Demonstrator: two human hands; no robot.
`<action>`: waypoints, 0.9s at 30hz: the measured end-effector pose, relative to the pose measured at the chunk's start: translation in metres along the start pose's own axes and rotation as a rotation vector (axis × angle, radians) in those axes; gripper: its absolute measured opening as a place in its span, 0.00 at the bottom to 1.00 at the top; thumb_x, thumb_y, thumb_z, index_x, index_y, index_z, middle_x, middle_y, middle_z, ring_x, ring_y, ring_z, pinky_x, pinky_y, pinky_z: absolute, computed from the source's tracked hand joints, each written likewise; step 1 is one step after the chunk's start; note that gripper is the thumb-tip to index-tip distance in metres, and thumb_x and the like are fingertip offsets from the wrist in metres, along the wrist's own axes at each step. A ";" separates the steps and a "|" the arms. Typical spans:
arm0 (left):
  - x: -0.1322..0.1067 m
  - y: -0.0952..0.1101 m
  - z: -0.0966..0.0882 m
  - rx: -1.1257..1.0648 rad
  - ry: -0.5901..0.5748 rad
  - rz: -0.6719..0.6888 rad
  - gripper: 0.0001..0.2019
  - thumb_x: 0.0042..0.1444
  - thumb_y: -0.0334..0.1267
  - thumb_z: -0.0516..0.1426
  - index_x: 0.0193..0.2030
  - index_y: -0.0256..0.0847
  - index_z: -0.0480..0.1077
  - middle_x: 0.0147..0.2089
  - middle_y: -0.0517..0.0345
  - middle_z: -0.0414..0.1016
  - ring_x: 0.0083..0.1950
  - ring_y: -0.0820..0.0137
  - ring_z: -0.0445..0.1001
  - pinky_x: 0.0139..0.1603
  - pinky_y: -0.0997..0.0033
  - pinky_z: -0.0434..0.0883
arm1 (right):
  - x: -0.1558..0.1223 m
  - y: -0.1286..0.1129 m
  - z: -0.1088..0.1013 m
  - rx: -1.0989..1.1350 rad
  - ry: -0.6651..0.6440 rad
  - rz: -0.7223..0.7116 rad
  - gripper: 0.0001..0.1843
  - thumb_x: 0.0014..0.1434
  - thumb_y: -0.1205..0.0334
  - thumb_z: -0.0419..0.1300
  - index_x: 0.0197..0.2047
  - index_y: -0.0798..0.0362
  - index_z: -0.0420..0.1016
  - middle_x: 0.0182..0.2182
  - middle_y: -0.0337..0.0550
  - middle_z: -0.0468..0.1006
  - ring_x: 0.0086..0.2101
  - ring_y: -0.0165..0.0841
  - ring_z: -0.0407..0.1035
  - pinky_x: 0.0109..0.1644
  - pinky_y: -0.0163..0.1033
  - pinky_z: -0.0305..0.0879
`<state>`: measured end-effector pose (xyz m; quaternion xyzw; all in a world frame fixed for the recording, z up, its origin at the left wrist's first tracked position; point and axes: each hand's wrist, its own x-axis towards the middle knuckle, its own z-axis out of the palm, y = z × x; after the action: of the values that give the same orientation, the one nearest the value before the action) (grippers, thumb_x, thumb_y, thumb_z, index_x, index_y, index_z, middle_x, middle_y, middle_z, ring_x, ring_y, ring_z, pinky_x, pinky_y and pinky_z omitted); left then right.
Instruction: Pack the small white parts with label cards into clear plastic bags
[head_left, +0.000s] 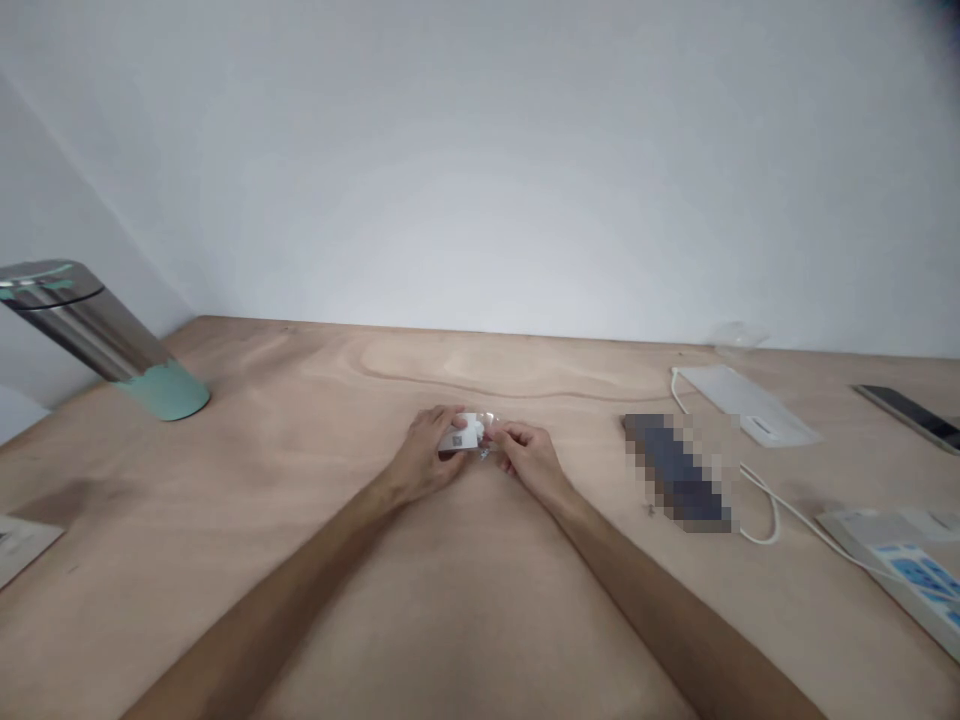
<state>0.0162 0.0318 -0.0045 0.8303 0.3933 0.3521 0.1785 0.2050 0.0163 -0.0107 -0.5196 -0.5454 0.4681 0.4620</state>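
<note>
Over the middle of the table, my left hand [433, 450] is closed around a small white packet [463, 434] with a dark square code printed on its face. A bit of clear plastic wrap [490, 420] sticks out from the packet's right end. There my right hand [527, 450] pinches the plastic between thumb and forefinger, close beside the left fingertips. Something small, white and crumpled shows between the two hands, too small to make out. The fingers partly cover the packet.
A steel tumbler [112, 335] with a mint-green base stands at the left. Rightward lie a pixelated dark object [679, 475], a white cable [776, 520], a translucent pouch [750, 405], a dark phone-like slab [911, 415] and a blue-printed package [915, 575]. A pale wall [480, 180] borders the wooden table [300, 390].
</note>
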 end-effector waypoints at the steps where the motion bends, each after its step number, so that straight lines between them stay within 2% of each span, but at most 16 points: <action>1: 0.001 -0.001 0.000 -0.003 0.001 0.007 0.13 0.52 0.37 0.59 0.45 0.42 0.65 0.54 0.48 0.70 0.55 0.59 0.67 0.57 0.53 0.63 | 0.000 0.000 -0.001 -0.007 -0.011 -0.001 0.18 0.54 0.48 0.59 0.31 0.55 0.78 0.17 0.36 0.68 0.17 0.25 0.58 0.20 0.31 0.53; 8: 0.001 -0.003 -0.003 -0.033 -0.005 0.013 0.14 0.52 0.39 0.60 0.47 0.44 0.71 0.55 0.50 0.70 0.56 0.60 0.68 0.59 0.54 0.63 | -0.002 -0.001 -0.003 -0.013 -0.058 -0.020 0.18 0.55 0.50 0.59 0.39 0.55 0.81 0.22 0.39 0.74 0.18 0.25 0.59 0.20 0.31 0.54; 11: 0.001 -0.003 -0.004 -0.046 -0.009 0.031 0.15 0.53 0.40 0.60 0.49 0.45 0.72 0.56 0.50 0.70 0.56 0.61 0.68 0.59 0.55 0.65 | -0.003 -0.003 -0.004 -0.074 -0.062 -0.035 0.17 0.54 0.51 0.59 0.40 0.54 0.81 0.24 0.40 0.76 0.21 0.29 0.64 0.23 0.33 0.58; 14: 0.002 -0.002 -0.005 -0.042 -0.011 0.050 0.16 0.54 0.41 0.60 0.50 0.45 0.72 0.56 0.50 0.70 0.56 0.62 0.69 0.58 0.56 0.67 | -0.002 -0.004 -0.004 -0.106 -0.073 -0.106 0.14 0.54 0.54 0.59 0.39 0.52 0.81 0.35 0.44 0.80 0.34 0.36 0.72 0.36 0.38 0.67; 16: 0.002 -0.002 -0.004 -0.041 -0.005 0.061 0.17 0.54 0.42 0.60 0.50 0.45 0.72 0.55 0.49 0.70 0.56 0.62 0.69 0.57 0.57 0.67 | -0.002 -0.005 -0.004 -0.111 -0.111 -0.158 0.13 0.54 0.56 0.59 0.39 0.50 0.81 0.42 0.44 0.80 0.42 0.38 0.72 0.47 0.42 0.67; 18: 0.001 -0.002 -0.003 -0.035 0.007 0.077 0.16 0.55 0.42 0.60 0.51 0.45 0.72 0.55 0.49 0.71 0.56 0.61 0.70 0.57 0.57 0.68 | -0.001 -0.006 -0.004 -0.115 -0.143 -0.179 0.13 0.54 0.58 0.58 0.40 0.49 0.81 0.44 0.43 0.79 0.46 0.38 0.71 0.52 0.43 0.64; 27: 0.000 -0.004 0.002 0.026 0.052 0.184 0.16 0.56 0.38 0.58 0.52 0.45 0.72 0.53 0.48 0.73 0.56 0.61 0.70 0.56 0.54 0.67 | -0.002 -0.007 -0.004 -0.130 -0.170 -0.184 0.13 0.55 0.62 0.56 0.41 0.48 0.81 0.41 0.41 0.79 0.42 0.37 0.71 0.43 0.40 0.68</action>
<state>0.0153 0.0346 -0.0085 0.8557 0.3246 0.3834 0.1244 0.2082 0.0147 -0.0028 -0.4548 -0.6571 0.4297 0.4204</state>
